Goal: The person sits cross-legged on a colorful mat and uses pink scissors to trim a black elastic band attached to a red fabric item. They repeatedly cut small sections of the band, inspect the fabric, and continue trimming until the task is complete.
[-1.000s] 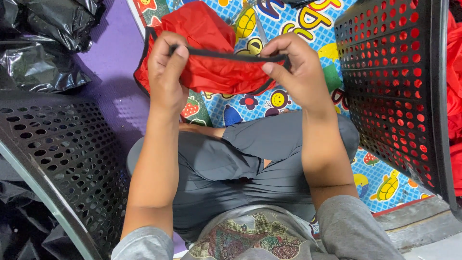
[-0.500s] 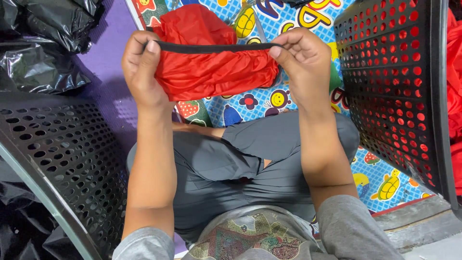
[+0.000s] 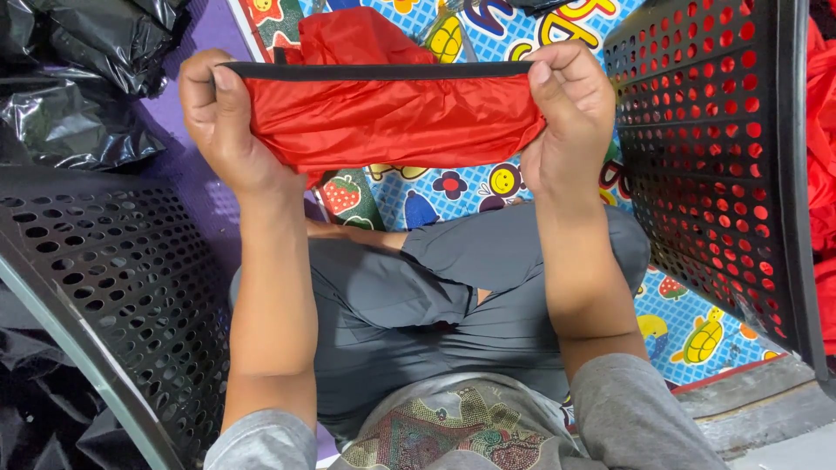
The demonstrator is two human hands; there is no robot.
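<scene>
Above a cross-legged lap on a bright cartoon-print play mat, seen from the head camera, a person stretches a red fabric pouch taut between both hands. Left hand is closed, thumb pinching the pouch's left end at its black elastic hem; right hand is likewise curled shut on the right end. Held up in front of the person, clear of the mat, the pouch runs left to right along its long axis, the black hem uppermost and farthest from the body, loose cloth sagging toward the lap. It looks light, thin, soft and somewhat slick, best gripped at the elastic edge. Perforated black plastic crates flank the legs; crumpled black plastic bags lie at far left.
</scene>
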